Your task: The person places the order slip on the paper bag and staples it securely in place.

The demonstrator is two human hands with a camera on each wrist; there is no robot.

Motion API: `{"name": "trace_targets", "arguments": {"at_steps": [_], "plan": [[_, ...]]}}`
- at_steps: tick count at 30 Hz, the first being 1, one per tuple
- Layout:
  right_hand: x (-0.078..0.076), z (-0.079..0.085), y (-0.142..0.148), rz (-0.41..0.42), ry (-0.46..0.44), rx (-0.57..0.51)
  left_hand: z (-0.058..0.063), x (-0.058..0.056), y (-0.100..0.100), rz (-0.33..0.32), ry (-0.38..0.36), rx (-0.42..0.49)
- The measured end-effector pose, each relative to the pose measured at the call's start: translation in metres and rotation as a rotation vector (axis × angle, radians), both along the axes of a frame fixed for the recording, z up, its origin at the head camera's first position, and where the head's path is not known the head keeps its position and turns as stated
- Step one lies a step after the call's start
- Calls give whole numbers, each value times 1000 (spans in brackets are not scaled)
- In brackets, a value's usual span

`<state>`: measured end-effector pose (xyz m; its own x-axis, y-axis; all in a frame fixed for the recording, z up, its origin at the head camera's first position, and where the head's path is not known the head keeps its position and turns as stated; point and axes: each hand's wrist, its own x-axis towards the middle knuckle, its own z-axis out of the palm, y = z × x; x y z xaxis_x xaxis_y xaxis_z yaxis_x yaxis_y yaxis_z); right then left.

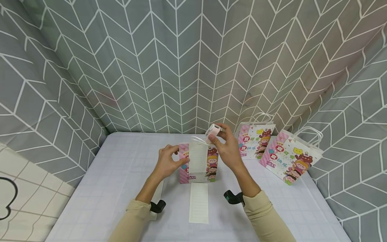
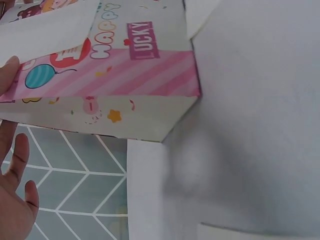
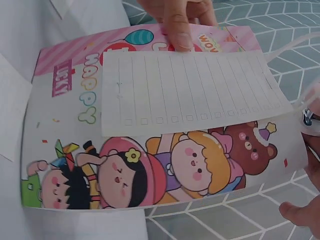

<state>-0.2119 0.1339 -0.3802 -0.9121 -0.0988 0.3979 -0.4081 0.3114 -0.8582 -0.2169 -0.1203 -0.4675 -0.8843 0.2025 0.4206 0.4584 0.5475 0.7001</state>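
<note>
Table point(image 1: 121, 191); at its middle, a paper bag point(image 1: 212, 164). Left hand point(image 1: 167, 161) pinching the bag's left edge; right hand point(image 1: 227, 148) beside its top right corner. Lined sheet point(image 1: 198, 161) against the bag's front. Tape dispenser point(image 1: 214, 130), gripped in the right hand.

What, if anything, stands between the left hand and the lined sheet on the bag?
Nothing visible: the left hand grips the bag right at the edge of the lined sheet.
</note>
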Motion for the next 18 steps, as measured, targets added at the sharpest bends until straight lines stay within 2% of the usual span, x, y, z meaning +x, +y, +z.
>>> {"name": "trace_targets", "arguments": {"at_steps": [4, 9, 13, 18], "plan": [[1, -8, 10, -9, -38, -110, -3, 2, -6, 12, -24, -18], [1, -21, 27, -18, -136, -225, -5, 3, -12, 17, -6, -29], [3, -34, 41, -35, -237, -193, -4, 1, -18, 30, 25, -21], [9, -51, 55, -57, -346, -101, -5, -2, -27, 88, 26, -4]]}}
